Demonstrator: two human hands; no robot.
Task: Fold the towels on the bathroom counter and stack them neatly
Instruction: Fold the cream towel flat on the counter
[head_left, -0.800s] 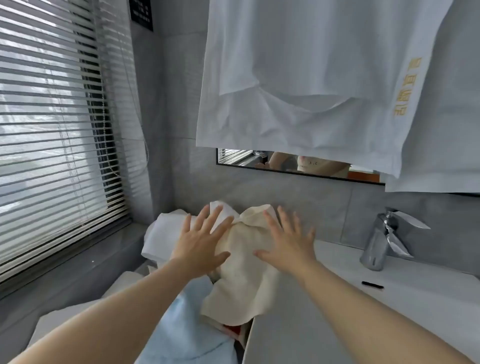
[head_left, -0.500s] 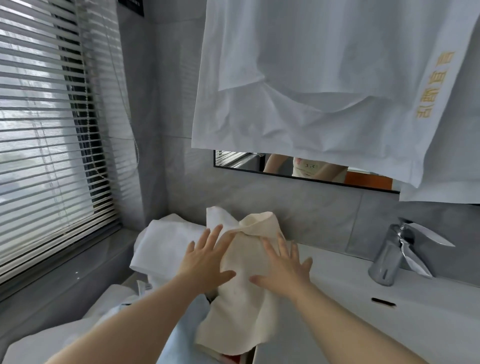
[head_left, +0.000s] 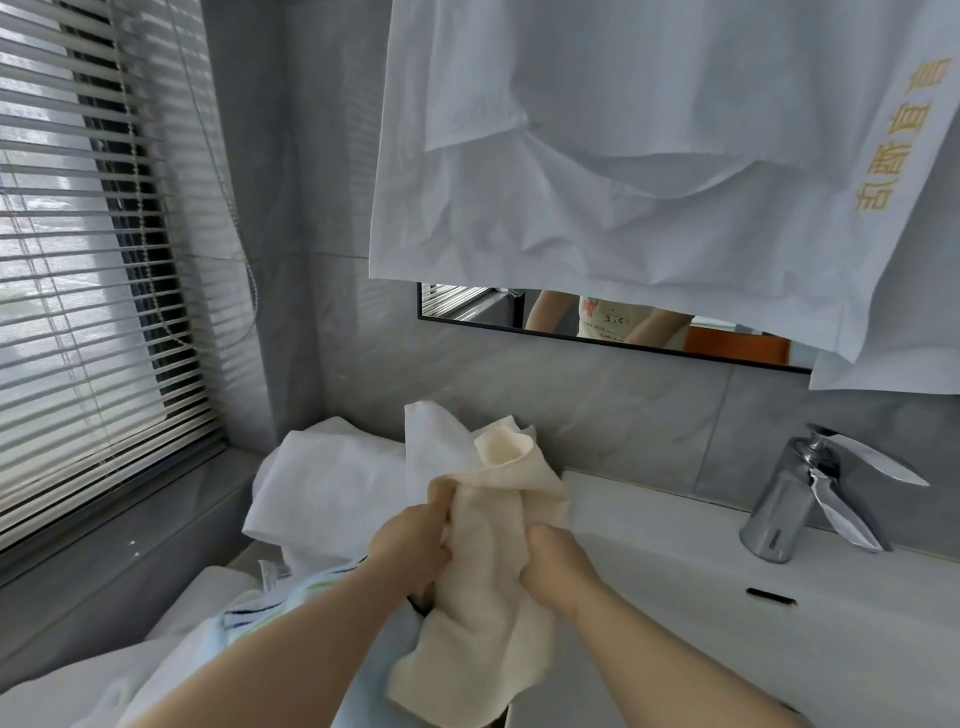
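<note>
Curled now, no longer spread flat: left hand (head_left: 410, 551) and right hand (head_left: 558, 564) gripping the cream towel (head_left: 488, 597), bunched upright well left of the faucet (head_left: 795, 499). Looks like the pick-up step; next calls for lifting clear and finding corners. Inner side of the grip lost in cloth folds; pile (head_left: 332, 483) beneath partly covered and cut off at the bottom edge.

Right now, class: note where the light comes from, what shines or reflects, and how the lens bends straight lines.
Head view: daylight enters through the blinds at left; the chrome faucet glints; the mirror reflects the room; the wide lens fans the slats; the cream towel looks sharp.
</note>
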